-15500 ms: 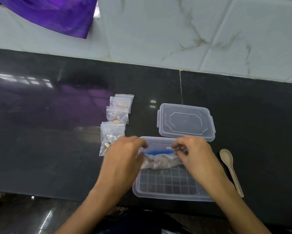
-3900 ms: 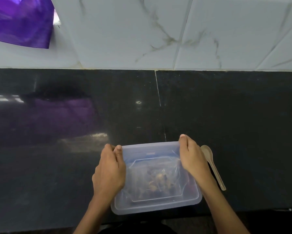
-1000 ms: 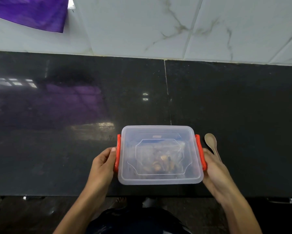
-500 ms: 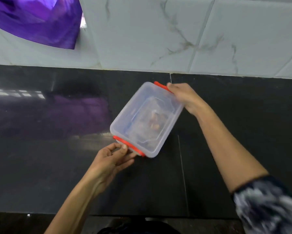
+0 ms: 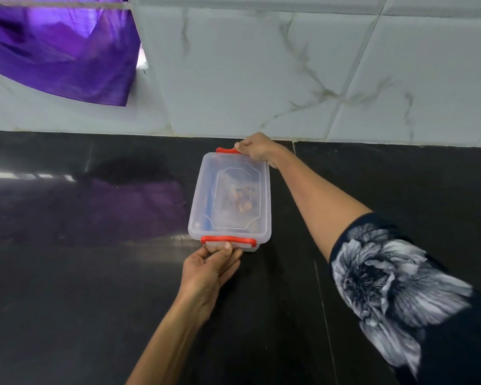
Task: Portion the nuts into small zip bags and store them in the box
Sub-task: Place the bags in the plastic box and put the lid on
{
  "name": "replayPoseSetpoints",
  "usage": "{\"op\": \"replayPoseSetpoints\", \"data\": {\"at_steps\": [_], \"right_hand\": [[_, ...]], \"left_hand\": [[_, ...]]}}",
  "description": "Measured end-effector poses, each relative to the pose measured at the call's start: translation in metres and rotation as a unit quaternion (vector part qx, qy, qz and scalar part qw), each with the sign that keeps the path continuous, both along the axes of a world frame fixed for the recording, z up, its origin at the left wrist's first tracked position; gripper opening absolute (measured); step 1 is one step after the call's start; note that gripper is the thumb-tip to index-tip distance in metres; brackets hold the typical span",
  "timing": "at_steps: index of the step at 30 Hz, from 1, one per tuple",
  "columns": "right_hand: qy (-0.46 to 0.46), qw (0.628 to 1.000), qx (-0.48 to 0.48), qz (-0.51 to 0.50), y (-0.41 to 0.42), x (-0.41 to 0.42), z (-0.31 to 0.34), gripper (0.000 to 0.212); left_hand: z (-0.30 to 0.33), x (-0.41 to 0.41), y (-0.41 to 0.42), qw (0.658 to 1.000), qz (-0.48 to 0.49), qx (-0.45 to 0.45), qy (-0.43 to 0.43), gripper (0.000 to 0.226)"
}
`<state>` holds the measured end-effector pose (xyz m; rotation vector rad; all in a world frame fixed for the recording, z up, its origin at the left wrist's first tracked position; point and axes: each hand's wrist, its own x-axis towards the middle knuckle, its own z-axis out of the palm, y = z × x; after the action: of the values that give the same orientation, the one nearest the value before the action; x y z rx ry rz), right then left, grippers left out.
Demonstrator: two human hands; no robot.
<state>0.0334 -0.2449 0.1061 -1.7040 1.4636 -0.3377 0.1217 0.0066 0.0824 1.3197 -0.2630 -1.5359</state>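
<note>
Holding the clear plastic box (image 5: 231, 198) between both hands, we are looking down at it on the black countertop (image 5: 67, 273), with its long axis running from six o'clock to twelve o'clock. Its far end is sitting near the foot of the white marbled wall tiles (image 5: 261, 79). The lid is sitting on it, and a red clip (image 5: 227, 240) is lying across the near end while another red clip (image 5: 227, 150) is showing at the far end.

Our left hand (image 5: 206, 276) is coming in from six o'clock. Its thumb and fingertips are bunched together and pinching the near end of the box just under the red clip. Our right hand (image 5: 257, 148) is reaching over from four o'clock, its fingers curled round the far end at the twelve o'clock side and gripping it beside the far clip. The right arm is passing along the three o'clock side of the box, and a dark sleeve with a pale flower print (image 5: 395, 290) is covering the upper arm.

Through the cloudy lid we are seeing small zip bags of nuts (image 5: 240, 201) lying inside, toward the three o'clock side; how many bags there are we cannot tell.

At ten o'clock, a purple cloth (image 5: 61, 48) is hanging against the wall, and its purple reflection is showing on the glossy countertop at nine o'clock of the box.
</note>
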Motion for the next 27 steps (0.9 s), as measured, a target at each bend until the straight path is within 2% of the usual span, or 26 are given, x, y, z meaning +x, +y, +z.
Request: {"op": "replayPoseSetpoints", "data": {"at_steps": [5,9,11,18,20,22,24,27], "right_hand": [[-0.033,0.999,-0.011,0.004,0.001,-0.001,-0.005,0.033],[-0.162,0.979,-0.098,-0.080,0.030,-0.022,0.002,0.030],[-0.197,0.964,-0.136,-0.119,0.060,-0.043,0.002,0.026],[-0.145,0.967,-0.113,-0.174,0.195,-0.145,-0.035,0.022],[-0.105,0.965,-0.100,-0.217,0.228,-0.172,-0.049,0.023],[-0.073,0.954,-0.091,-0.278,0.260,-0.195,-0.062,0.021],[-0.056,0.933,-0.088,-0.344,0.292,-0.212,-0.072,0.021],[-0.007,0.898,-0.088,-0.431,0.328,-0.224,-0.079,0.026]], "left_hand": [[-0.002,0.000,-0.002,1.000,0.004,0.013,0.002,0.009],[-0.001,0.006,0.008,0.998,-0.030,0.036,-0.031,0.013],[-0.002,0.006,0.016,0.995,-0.058,0.044,-0.061,0.013],[-0.010,-0.021,0.036,0.972,-0.128,-0.014,-0.197,0.008],[-0.016,-0.032,0.038,0.950,-0.160,-0.062,-0.260,0.010],[-0.025,-0.044,0.042,0.910,-0.206,-0.098,-0.347,0.024],[-0.035,-0.056,0.047,0.846,-0.246,-0.120,-0.458,0.045],[-0.045,-0.070,0.053,0.749,-0.304,-0.142,-0.571,0.057]]}}
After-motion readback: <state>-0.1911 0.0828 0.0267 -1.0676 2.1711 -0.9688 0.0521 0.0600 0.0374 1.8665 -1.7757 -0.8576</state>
